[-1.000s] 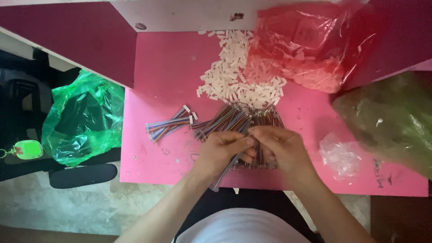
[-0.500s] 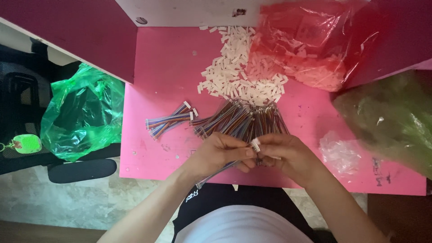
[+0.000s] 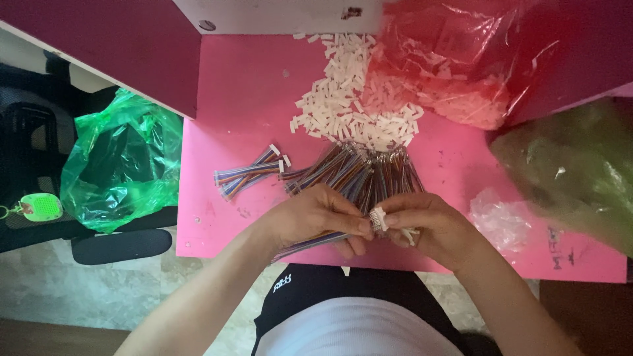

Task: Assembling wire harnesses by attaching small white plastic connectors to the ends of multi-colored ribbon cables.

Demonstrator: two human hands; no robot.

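Over a pink table (image 3: 237,99), the left hand (image 3: 320,217) pinches a multicoloured ribbon cable (image 3: 310,242) while the right hand (image 3: 428,227) presses a small white connector (image 3: 379,219) onto its end, beside a heap of white connectors (image 3: 349,99).

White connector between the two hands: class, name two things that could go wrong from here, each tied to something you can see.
1. The white connector is pinched only at the fingertips of the left hand and right hand; it could slip off the rainbow wire strip.
2. The wire bundle touches the loose connector pile, so a tug may scatter pieces across the pink table.
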